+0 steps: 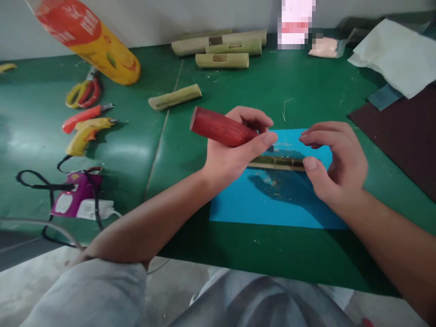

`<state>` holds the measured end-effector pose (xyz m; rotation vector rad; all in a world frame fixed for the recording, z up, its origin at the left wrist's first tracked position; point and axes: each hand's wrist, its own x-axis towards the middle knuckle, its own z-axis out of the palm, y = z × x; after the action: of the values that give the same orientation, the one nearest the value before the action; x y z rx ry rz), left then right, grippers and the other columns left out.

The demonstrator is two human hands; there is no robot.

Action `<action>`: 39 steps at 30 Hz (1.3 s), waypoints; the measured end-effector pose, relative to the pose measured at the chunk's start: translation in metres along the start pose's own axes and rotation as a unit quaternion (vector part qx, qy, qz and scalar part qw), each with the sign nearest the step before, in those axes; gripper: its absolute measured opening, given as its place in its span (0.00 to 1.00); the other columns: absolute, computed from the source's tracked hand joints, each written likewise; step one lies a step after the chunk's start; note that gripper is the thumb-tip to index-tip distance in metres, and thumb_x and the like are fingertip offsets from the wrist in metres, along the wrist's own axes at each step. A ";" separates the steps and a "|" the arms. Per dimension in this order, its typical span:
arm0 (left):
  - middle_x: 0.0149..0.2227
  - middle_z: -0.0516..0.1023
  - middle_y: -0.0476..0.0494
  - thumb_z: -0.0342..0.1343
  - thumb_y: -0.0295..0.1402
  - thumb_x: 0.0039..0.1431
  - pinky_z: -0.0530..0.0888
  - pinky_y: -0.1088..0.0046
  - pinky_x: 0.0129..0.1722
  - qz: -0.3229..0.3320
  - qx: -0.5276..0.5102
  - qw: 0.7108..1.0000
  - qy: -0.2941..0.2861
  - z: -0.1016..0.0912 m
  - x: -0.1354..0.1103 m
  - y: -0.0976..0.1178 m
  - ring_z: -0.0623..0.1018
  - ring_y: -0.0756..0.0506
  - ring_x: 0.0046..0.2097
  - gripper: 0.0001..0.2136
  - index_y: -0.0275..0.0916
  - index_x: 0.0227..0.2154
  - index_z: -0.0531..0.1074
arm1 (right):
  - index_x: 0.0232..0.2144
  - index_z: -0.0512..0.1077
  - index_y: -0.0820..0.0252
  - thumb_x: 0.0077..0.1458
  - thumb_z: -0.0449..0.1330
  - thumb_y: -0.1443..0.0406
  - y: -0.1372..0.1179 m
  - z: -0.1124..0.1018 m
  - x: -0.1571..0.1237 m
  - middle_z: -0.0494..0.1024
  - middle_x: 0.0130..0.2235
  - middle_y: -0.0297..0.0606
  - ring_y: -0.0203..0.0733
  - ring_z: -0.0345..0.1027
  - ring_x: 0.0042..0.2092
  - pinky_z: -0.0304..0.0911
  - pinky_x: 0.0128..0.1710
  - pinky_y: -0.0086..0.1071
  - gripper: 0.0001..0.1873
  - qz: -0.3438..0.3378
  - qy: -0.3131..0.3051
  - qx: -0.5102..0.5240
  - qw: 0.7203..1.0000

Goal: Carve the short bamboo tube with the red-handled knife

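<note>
My left hand (pixel 235 141) is closed around a red wooden-handled tool (pixel 221 128). The handle's thick end points left, and a small dark piece shows by my thumb; the rest of the working end is hidden. Below it, a slim dark bamboo piece (pixel 281 163) lies across a blue sheet (pixel 238 206), its left end behind my left hand. My right hand (pixel 340 159) is curved with its fingers apart from the thumb. Its thumb tip is at the bamboo's right end; whether it presses there I cannot tell. Light shavings (pixel 272 181) are scattered on the sheet around the bamboo.
Cut bamboo tubes (pixel 223 60) lie at the back, with a single piece (pixel 175 97) nearer. Left are an orange drink bottle (pixel 102 50), scissors (pixel 83 93), a red-handled tool (pixel 83 118), a yellow glue gun (pixel 86 136) and a purple power strip (pixel 76 195). Right is a dark board (pixel 405 131).
</note>
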<state>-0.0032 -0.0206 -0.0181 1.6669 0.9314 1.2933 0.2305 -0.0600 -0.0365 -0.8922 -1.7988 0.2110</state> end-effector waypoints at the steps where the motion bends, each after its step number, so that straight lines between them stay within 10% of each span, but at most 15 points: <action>1: 0.39 0.84 0.45 0.72 0.63 0.62 0.86 0.64 0.42 -0.002 0.000 1.000 0.001 0.001 0.000 0.003 0.85 0.44 0.42 0.27 0.42 0.44 0.80 | 0.53 0.80 0.49 0.69 0.65 0.58 -0.001 -0.001 0.002 0.86 0.49 0.46 0.58 0.83 0.51 0.81 0.47 0.54 0.13 -0.018 0.012 0.006 1.000; 13: 0.51 0.86 0.44 0.75 0.48 0.64 0.87 0.60 0.53 0.043 0.016 0.998 -0.048 0.010 -0.007 0.035 0.86 0.40 0.53 0.21 0.46 0.52 0.78 | 0.62 0.76 0.48 0.66 0.70 0.63 -0.040 -0.007 0.028 0.88 0.54 0.41 0.54 0.85 0.54 0.86 0.52 0.51 0.24 -0.117 -0.046 -0.034 0.992; 23: 0.47 0.86 0.43 0.60 0.68 0.69 0.87 0.62 0.44 0.031 0.027 0.998 -0.037 0.012 -0.002 0.035 0.88 0.39 0.52 0.30 0.45 0.52 0.77 | 0.62 0.75 0.41 0.68 0.71 0.60 -0.065 -0.002 0.042 0.86 0.57 0.40 0.59 0.84 0.52 0.83 0.52 0.56 0.22 0.079 -0.127 -0.046 0.988; 35: 0.48 0.85 0.48 0.65 0.60 0.72 0.87 0.63 0.45 -0.014 -0.080 0.993 -0.089 0.009 0.002 0.039 0.86 0.44 0.47 0.22 0.46 0.50 0.81 | 0.57 0.74 0.51 0.64 0.67 0.64 -0.057 0.015 0.059 0.88 0.51 0.41 0.51 0.82 0.45 0.80 0.45 0.48 0.20 0.098 -0.076 0.026 0.992; 39: 0.49 0.85 0.46 0.62 0.51 0.75 0.79 0.68 0.35 -0.029 -0.135 0.990 0.020 0.003 0.003 0.024 0.81 0.49 0.37 0.17 0.46 0.54 0.82 | 0.53 0.71 0.46 0.63 0.69 0.60 -0.033 0.013 0.055 0.86 0.46 0.39 0.54 0.82 0.48 0.80 0.45 0.49 0.18 0.131 -0.025 0.121 0.984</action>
<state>0.0025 -0.0279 0.0044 1.3992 0.7834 1.3523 0.1956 -0.0431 0.0163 -0.9510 -1.6537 0.6119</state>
